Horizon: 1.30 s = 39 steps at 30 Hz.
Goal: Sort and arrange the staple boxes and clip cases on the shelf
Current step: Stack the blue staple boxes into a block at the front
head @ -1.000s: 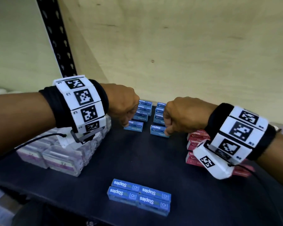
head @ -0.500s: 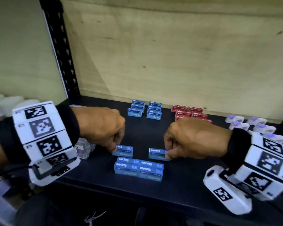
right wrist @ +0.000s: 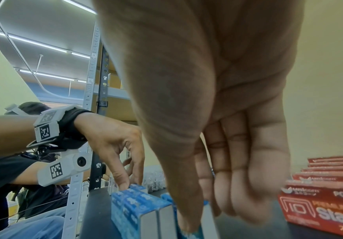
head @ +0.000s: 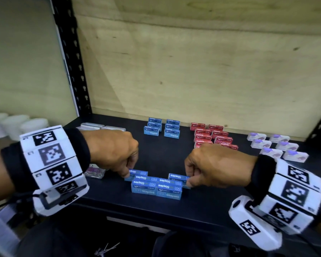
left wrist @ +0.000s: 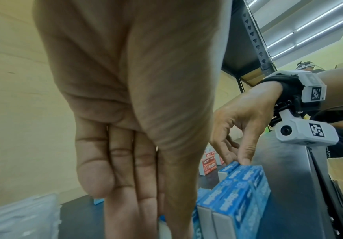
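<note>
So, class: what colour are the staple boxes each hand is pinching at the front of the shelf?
Blue with white lettering, clearest in the head view: left hand box, right hand box.

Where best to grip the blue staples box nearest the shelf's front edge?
Pinch the front-left blue cardboard staples box across its long front and back faces, from above. Its right end abuts a neighbouring blue box; another sits close behind, so fingers must wedge in.
</note>
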Motion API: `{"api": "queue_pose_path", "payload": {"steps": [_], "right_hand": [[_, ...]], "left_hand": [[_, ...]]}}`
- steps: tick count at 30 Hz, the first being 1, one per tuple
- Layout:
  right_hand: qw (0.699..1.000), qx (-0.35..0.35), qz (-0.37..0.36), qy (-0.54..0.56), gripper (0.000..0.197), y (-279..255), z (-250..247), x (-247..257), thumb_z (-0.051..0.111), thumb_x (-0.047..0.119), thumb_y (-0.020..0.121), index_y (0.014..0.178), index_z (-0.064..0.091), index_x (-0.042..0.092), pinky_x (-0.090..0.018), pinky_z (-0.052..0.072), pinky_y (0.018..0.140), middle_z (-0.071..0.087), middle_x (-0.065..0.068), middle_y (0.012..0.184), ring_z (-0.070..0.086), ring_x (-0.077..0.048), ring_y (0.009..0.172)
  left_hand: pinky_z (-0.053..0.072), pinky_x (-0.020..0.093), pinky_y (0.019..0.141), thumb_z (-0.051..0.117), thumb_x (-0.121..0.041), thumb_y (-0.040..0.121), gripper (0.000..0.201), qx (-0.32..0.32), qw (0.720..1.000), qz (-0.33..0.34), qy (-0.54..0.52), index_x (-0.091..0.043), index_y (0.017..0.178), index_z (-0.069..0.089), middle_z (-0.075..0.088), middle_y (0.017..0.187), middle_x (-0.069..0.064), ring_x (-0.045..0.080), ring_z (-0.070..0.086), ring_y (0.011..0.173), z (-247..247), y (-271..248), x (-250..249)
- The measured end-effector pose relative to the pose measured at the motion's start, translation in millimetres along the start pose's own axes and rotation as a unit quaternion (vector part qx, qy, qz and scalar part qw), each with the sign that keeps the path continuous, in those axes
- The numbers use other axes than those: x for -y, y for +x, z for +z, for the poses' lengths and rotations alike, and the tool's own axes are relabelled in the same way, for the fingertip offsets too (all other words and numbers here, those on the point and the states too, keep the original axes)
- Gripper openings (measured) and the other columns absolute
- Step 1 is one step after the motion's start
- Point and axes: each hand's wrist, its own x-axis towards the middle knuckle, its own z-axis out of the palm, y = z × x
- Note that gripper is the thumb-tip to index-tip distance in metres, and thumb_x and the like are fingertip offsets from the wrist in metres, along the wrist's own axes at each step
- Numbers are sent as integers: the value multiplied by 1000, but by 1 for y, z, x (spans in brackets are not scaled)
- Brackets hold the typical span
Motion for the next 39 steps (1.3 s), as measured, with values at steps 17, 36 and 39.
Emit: {"api": "queue_pose_path", "payload": {"steps": [17, 36, 39], "right_hand": [[998, 54, 6, 26, 50, 2, 10, 23, 68, 64, 78, 114, 59, 30, -39, 56, 79, 64, 7, 99, 62, -15, 87], [999, 44, -16, -24, 56, 20, 12, 40, 68, 60, 81, 120, 58, 21, -37, 56, 72, 62, -2, 103, 63, -24, 87], [999, 39, -21, -11, 56, 21, 14, 41, 68, 61, 80, 119, 59, 21, -39, 57, 70, 61, 0, 93, 63, -24, 80]], "left_hand": [[52, 36, 86, 72, -63, 69, 53, 6, 999, -12, -44, -37, 112, 55, 58, 103, -13, 13, 59, 96, 20, 1, -24], [54, 37, 82, 73, -58, 72, 51, -10, 999, 4, -36, -36, 116, 57, 60, 108, -9, 16, 61, 95, 15, 9, -37], [53, 34, 84, 73, -57, 73, 51, -12, 999, 10, -43, -37, 117, 56, 59, 108, -10, 15, 60, 98, 14, 9, -35]]}}
